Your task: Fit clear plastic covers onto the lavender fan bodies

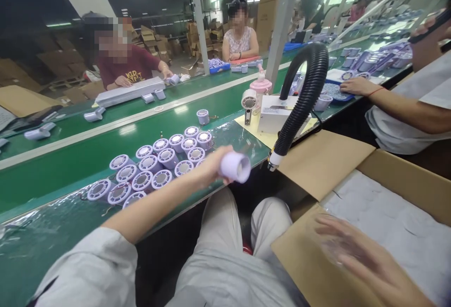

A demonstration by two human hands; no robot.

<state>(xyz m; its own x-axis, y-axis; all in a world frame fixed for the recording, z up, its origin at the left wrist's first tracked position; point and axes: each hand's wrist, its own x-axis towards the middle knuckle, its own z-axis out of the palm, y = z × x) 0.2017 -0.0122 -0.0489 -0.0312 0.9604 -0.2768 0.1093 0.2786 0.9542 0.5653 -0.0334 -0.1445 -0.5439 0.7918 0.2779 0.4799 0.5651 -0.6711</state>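
Note:
My left hand [213,163] is closed around a light purple cylindrical housing [237,167], held over the front edge of the green bench. The housing's open end faces right, and its inside shows a paler disc. At the lower right, my right hand [355,250] hovers over the flap and side of an open cardboard box [405,170]. Its fingers are stretched out and apart from the thumb, blurred by motion, with no clear object between them. Beside my left forearm stand several purple fan housings [162,178] with round vented tops and short wires.
A black flexible hose [310,86] arches from a white box [276,114] and ends in a nozzle. A small fan unit [249,102] and pink bottle [260,86] stand behind. Wrapped white pieces [387,213] fill the carton. Co-workers sit across the green conveyor [88,145] and to the right.

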